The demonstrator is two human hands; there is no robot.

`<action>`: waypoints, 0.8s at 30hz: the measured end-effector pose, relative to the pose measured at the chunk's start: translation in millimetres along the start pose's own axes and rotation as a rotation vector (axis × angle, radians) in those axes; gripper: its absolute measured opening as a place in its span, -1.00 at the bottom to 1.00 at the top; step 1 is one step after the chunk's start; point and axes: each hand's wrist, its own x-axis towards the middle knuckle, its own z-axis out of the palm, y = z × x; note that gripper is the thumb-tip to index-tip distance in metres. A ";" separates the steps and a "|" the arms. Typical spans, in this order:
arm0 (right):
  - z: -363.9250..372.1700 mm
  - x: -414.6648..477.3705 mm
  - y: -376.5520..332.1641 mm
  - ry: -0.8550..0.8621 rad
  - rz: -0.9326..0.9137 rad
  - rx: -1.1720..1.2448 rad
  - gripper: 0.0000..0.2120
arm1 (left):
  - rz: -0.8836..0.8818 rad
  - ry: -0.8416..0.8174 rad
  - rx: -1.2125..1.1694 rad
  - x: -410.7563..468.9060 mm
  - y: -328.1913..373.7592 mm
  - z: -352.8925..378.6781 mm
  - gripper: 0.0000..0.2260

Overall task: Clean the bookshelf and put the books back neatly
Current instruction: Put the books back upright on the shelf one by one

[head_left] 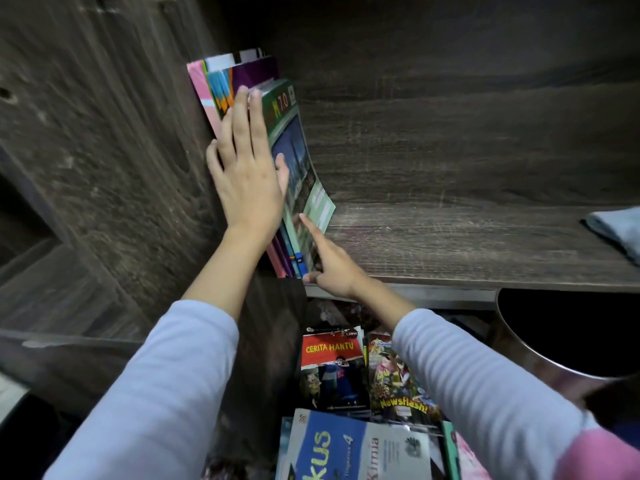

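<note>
A person in pale striped sleeves reached into a dark wood-grain bookshelf [450,237], seen from above and in front. A small row of thin books [221,84] stood at the far left of the shelf board, leaning on the side panel [121,133], with their spines facing the front edge and their length running back into the shelf. The left hand [247,174] lay flat and open on the row, fingers straight and pressing the books towards the panel, thumb resting on the outermost green textbook [294,140]. This textbook's soft cover bowed out to the right, away from the rest. The right hand [332,268] came in lower and from the right, gripping nothing, its straight forefinger touching the green cover near its lower front corner and its thumb down by the spines at the shelf edge. The right hand was therefore the nearer one for pushing the loose cover flush. The rest of the shelf board stretched away to the right, with a folded grey cloth [616,230] at its far end. Below the shelf, more books waited in a loose pile: a red "Cerita Hantu" book [330,362], a "Newsflash!" comic [398,386] and a blue chemistry textbook [346,448]. A round dark container [540,355] stood beside them, its contents hidden.
</note>
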 end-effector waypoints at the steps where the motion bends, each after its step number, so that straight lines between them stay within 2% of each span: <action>1: 1.6 -5.9 -0.3 0.015 0.012 -0.023 -0.03 | -0.004 -0.029 -0.019 -2.0 2.6 -4.8 -0.33; 4: 9.1 -20.5 0.2 0.200 -0.054 -0.093 -0.20 | -0.013 -0.066 -0.129 -11.3 6.3 -12.4 -0.32; 6: 15.4 -38.2 6.8 0.412 -0.156 -0.152 -0.37 | 0.026 0.007 -0.221 -30.4 9.3 -14.9 -0.37; 8: 24.5 -56.1 21.0 0.537 -0.215 -0.201 -0.52 | 0.122 0.085 -0.339 -58.9 10.3 -8.5 -0.50; 10: 34.0 -73.5 40.7 0.548 -0.199 -0.273 -0.58 | 0.237 0.085 -0.474 -92.9 15.0 -1.9 -0.65; 12: 42.9 -89.2 64.2 0.519 -0.141 -0.345 -0.61 | 0.327 0.012 -0.572 -128.9 22.5 5.6 -0.75; 15: 55.2 -113.9 97.6 0.502 -0.044 -0.408 -0.69 | 0.382 -0.171 -0.617 -177.3 33.0 14.5 -0.84; 19: 73.7 -139.4 134.8 0.389 0.179 -0.438 -0.73 | 0.430 -0.607 -0.522 -232.0 42.5 34.0 -0.81; 22: 88.4 -150.6 158.6 0.161 0.348 -0.407 -0.52 | 0.426 -0.900 -0.506 -264.2 49.9 47.7 -0.76; 24: 94.7 -159.8 172.2 0.003 0.421 -0.427 -0.54 | 0.409 -1.103 -0.460 -279.3 54.4 51.0 -0.76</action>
